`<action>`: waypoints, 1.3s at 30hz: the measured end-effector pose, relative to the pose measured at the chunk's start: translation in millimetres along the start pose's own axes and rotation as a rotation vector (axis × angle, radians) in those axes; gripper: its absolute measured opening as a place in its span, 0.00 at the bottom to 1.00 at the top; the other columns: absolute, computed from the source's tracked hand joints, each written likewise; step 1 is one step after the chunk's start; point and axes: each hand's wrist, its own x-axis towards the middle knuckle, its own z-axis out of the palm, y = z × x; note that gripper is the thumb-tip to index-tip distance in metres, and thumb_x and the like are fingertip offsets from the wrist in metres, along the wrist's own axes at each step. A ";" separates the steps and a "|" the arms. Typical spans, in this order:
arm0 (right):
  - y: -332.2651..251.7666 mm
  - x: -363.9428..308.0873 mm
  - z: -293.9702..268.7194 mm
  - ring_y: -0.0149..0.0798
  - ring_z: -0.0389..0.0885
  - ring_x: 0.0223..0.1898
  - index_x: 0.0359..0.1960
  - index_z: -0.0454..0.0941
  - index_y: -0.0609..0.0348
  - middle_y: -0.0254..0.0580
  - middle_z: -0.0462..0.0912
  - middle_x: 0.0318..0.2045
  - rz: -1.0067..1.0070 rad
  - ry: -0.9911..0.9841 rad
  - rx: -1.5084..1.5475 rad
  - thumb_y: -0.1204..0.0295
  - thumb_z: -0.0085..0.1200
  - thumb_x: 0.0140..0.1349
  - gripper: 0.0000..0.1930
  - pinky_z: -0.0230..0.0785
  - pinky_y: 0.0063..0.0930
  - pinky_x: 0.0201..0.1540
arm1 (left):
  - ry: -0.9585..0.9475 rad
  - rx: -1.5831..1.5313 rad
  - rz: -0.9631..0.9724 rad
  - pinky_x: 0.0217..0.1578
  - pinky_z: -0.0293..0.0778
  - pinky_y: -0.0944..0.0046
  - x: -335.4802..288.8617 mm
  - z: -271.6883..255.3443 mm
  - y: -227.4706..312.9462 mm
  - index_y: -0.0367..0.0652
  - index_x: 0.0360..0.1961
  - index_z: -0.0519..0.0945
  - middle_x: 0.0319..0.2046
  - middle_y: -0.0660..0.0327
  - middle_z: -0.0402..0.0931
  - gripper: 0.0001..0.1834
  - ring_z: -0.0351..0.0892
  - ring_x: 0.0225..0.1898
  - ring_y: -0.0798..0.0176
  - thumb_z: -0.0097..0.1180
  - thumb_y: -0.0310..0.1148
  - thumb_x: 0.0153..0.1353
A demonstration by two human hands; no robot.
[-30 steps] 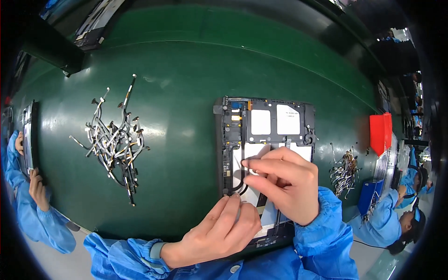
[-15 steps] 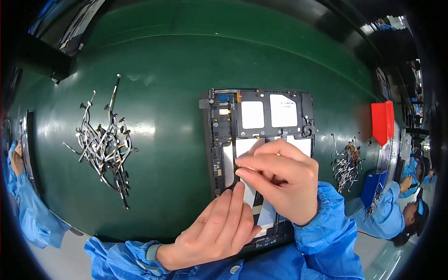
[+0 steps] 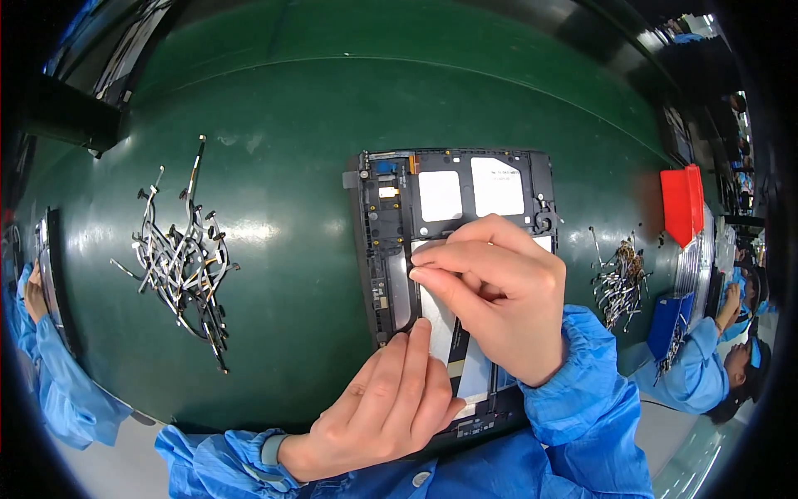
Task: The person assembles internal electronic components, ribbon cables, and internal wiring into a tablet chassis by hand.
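An opened, flat electronic device with a black frame and white panels lies on the table in front of me. My right hand is over its middle, thumb and forefinger pinched at a thin black strip, seemingly a cable, running along the left part of the frame. Just below, my left hand rests on the device's lower left side. Its fingers are stretched out, with the fingertips at the strip's lower end. My hands hide much of the device's lower half.
Left on the green table lies a tangled pile of flat grey cables. A smaller cable pile is at right, near a red bin and a blue bin. Co-workers in blue sit at both sides.
My right hand's pinch has moved up along the black strip, away from my left fingertips. My left hand stays nearly in place. The view has shifted slightly.
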 end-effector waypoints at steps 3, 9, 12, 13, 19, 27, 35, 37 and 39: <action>-0.6 -0.4 -0.7 0.18 0.67 0.18 0.35 0.84 0.64 0.35 0.79 0.28 -0.063 0.013 -0.021 0.82 0.66 0.49 0.10 0.58 0.15 0.19 | -0.009 -0.001 0.000 0.43 0.77 0.67 -0.2 -1.6 1.4 0.35 0.36 0.78 0.42 0.48 0.81 0.26 0.81 0.42 0.55 0.44 0.51 0.66; -14.8 -7.9 -4.4 0.26 0.78 0.24 0.41 0.81 0.67 0.38 0.80 0.32 0.280 -0.027 0.094 0.84 0.62 0.50 0.14 0.68 0.19 0.24 | -0.020 0.000 -0.014 0.45 0.76 0.67 -3.5 1.9 0.0 0.36 0.37 0.78 0.43 0.49 0.81 0.25 0.81 0.43 0.56 0.45 0.50 0.65; -3.9 -29.7 -16.9 0.47 0.76 0.41 0.47 0.76 0.73 0.51 0.75 0.43 -0.441 -0.227 -0.337 0.78 0.56 0.44 0.23 0.72 0.34 0.40 | 0.000 -0.005 -0.036 0.45 0.76 0.67 -0.1 0.5 2.7 0.37 0.37 0.78 0.43 0.49 0.81 0.24 0.81 0.43 0.57 0.45 0.50 0.65; -2.8 -29.8 -17.8 0.47 0.76 0.41 0.47 0.76 0.73 0.51 0.75 0.43 -0.445 -0.229 -0.338 0.78 0.56 0.44 0.23 0.72 0.34 0.40 | 0.006 -0.013 -0.036 0.45 0.76 0.68 0.8 -0.2 3.2 0.37 0.37 0.79 0.43 0.50 0.80 0.23 0.81 0.43 0.58 0.44 0.49 0.66; 2.1 0.5 -7.9 0.46 0.74 0.45 0.44 0.78 0.70 0.46 0.75 0.41 -0.492 -0.155 -0.524 0.75 0.54 0.45 0.21 0.71 0.36 0.43 | -0.019 0.025 -0.023 0.46 0.75 0.68 -1.7 -4.7 -2.3 0.38 0.37 0.78 0.45 0.51 0.80 0.23 0.80 0.43 0.58 0.46 0.50 0.65; 7.3 -79.7 -67.0 0.59 0.66 0.61 0.66 0.58 0.68 0.61 0.67 0.61 0.191 -0.039 -0.610 0.76 0.46 0.64 0.28 0.57 0.42 0.64 | 0.000 -0.364 -0.272 0.56 0.71 0.59 -18.2 -30.8 4.7 0.40 0.47 0.77 0.50 0.50 0.76 0.21 0.75 0.53 0.51 0.60 0.41 0.56; 7.3 -77.8 -50.6 0.48 0.62 0.67 0.72 0.47 0.62 0.61 0.56 0.69 0.354 0.233 0.602 0.76 0.50 0.60 0.38 0.53 0.36 0.68 | 0.133 -0.740 -0.533 0.60 0.66 0.52 -32.5 -28.6 0.8 0.29 0.61 0.64 0.55 0.34 0.68 0.34 0.66 0.61 0.38 0.58 0.39 0.59; 1.0 -56.1 -56.3 0.48 0.63 0.67 0.72 0.47 0.61 0.63 0.56 0.68 0.302 0.230 0.607 0.77 0.51 0.59 0.39 0.54 0.35 0.68 | 0.121 -0.610 -0.496 0.54 0.72 0.59 -22.3 -43.0 -28.5 0.40 0.47 0.77 0.47 0.50 0.78 0.20 0.74 0.54 0.50 0.62 0.37 0.55; -1.5 -30.0 -56.9 0.47 0.63 0.66 0.72 0.48 0.59 0.62 0.56 0.68 0.169 0.183 0.653 0.77 0.52 0.59 0.39 0.55 0.34 0.67 | 0.075 -0.451 -0.695 0.48 0.74 0.58 -13.4 -44.9 -75.3 0.41 0.42 0.80 0.43 0.53 0.79 0.15 0.75 0.49 0.50 0.63 0.35 0.54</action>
